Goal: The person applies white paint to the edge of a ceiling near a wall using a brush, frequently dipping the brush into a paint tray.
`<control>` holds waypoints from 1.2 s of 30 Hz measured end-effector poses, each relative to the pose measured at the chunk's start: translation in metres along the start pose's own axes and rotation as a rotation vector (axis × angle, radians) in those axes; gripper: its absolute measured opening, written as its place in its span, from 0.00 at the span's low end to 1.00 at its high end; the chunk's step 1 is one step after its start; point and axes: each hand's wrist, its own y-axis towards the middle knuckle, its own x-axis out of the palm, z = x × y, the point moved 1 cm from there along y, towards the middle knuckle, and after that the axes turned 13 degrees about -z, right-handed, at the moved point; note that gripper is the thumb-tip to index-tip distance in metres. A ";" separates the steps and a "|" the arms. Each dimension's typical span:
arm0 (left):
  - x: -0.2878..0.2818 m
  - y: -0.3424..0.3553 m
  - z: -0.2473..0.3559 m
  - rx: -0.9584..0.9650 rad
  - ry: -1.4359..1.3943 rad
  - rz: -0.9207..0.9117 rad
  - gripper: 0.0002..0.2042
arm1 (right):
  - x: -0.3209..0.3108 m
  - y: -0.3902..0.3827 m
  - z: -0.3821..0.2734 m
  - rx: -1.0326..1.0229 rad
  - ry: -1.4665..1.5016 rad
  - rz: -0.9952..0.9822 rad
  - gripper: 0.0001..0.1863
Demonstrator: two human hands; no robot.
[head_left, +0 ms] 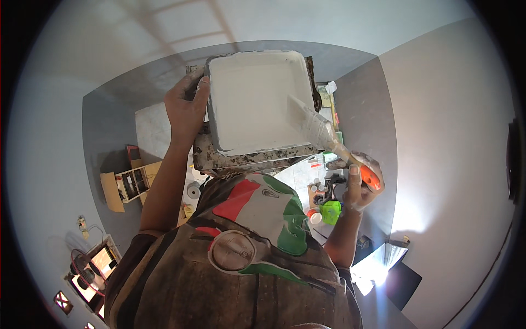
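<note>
A square, rounded-corner slab or shallow tray [257,101] coated in smooth off-white material rests on a stained, speckled stand [213,156] in front of me. My left hand [187,104] grips its left edge, thumb at the rim, the other fingers partly hidden behind it. In my right hand [361,181] is a paintbrush [327,134] with an orange handle end and a pale, smeared middle. The brush's whitish tip lies over the right part of the coated surface; whether it touches cannot be made out.
On the floor to the right are a bright green container [330,212], an orange-and-white tub [315,216] and small items. At left, an open wooden box [131,183] stands by the wall. A bright lamp [375,268] shines at lower right; a fan [85,268] is lower left.
</note>
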 end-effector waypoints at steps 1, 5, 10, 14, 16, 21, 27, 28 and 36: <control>-0.001 0.000 0.000 0.002 0.016 0.000 0.14 | 0.000 0.000 -0.005 -0.041 0.006 -0.024 0.12; 0.003 0.000 0.001 -0.001 -0.063 -0.003 0.15 | -0.011 -0.002 -0.022 -0.074 -0.110 -0.047 0.13; 0.001 0.000 -0.003 0.005 -0.037 -0.009 0.15 | -0.032 -0.008 -0.028 -0.075 -0.258 -0.012 0.16; 0.002 0.001 0.000 0.009 -0.044 -0.012 0.15 | -0.041 -0.011 -0.033 -0.049 -0.263 -0.002 0.17; 0.001 0.002 -0.002 0.017 -0.039 -0.011 0.14 | -0.048 -0.015 -0.033 -0.075 -0.292 -0.012 0.17; 0.001 0.001 0.001 0.021 -0.047 -0.012 0.14 | -0.047 -0.010 -0.030 -0.129 -0.178 0.107 0.18; 0.002 0.001 -0.001 0.005 -0.060 -0.008 0.14 | -0.012 0.020 -0.010 0.169 0.424 0.488 0.14; 0.002 0.001 -0.001 0.000 -0.050 -0.009 0.14 | -0.006 0.023 -0.008 0.305 0.569 0.522 0.14; 0.002 0.001 0.001 0.045 -0.011 -0.007 0.14 | 0.027 0.041 0.011 0.395 0.762 0.647 0.15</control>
